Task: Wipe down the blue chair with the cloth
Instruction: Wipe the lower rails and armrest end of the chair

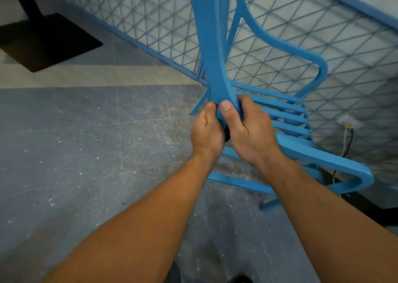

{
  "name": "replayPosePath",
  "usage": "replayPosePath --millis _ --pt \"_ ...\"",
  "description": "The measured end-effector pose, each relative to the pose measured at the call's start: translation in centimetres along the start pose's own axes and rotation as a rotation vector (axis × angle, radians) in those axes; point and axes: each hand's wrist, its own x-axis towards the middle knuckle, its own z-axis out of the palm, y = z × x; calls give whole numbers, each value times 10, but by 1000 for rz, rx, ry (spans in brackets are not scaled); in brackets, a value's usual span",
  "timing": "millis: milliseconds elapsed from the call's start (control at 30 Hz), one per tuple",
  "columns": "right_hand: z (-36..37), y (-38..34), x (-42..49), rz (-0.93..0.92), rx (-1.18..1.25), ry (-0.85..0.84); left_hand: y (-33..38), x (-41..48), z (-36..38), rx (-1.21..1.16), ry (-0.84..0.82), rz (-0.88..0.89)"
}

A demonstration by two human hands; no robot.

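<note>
A: Surface and room?

B: Grey speckled floor [90,145], scuffed, with a paler band running across it further back. Behind that, a pale wall [150,13] faced with a blue diamond-mesh grille on a blue frame. Dark flat pedestal base [47,41] with a dark post on the floor at top left. Right edge: a wall outlet [348,122] with a cable hanging down from it.

A: Chair?

B: Blue chair [301,147] right of centre, slatted seat, curved armrests, standing close against the grille. The frame is motion-blurred.

A: Hands?

B: Both are on one upright curved blue part of the chair, near its lower end. Left hand [207,132] is closed against its left side. Right hand [247,130] is wrapped round it from the right, thumb pressed on the front face. The hands are touching each other.

A: Cloth?

B: Only a small dark bit [226,134] shows between the two palms, below the blue part. It could be the cloth; I can't confirm it, or tell which hand holds it.

A: Containers?

B: None to report.
</note>
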Motion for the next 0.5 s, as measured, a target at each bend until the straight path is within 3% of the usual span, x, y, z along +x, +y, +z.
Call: replayPosePath --millis 167,367,500 --pt "-9 28 -9 39 -88 229 -18 -34 37 113 89 50" --pt "-48 74 -17 -38 0 173 -48 -65 67 238 20 221" --pt "-50 82 -17 -31 -24 137 -77 -72 59 202 18 73"
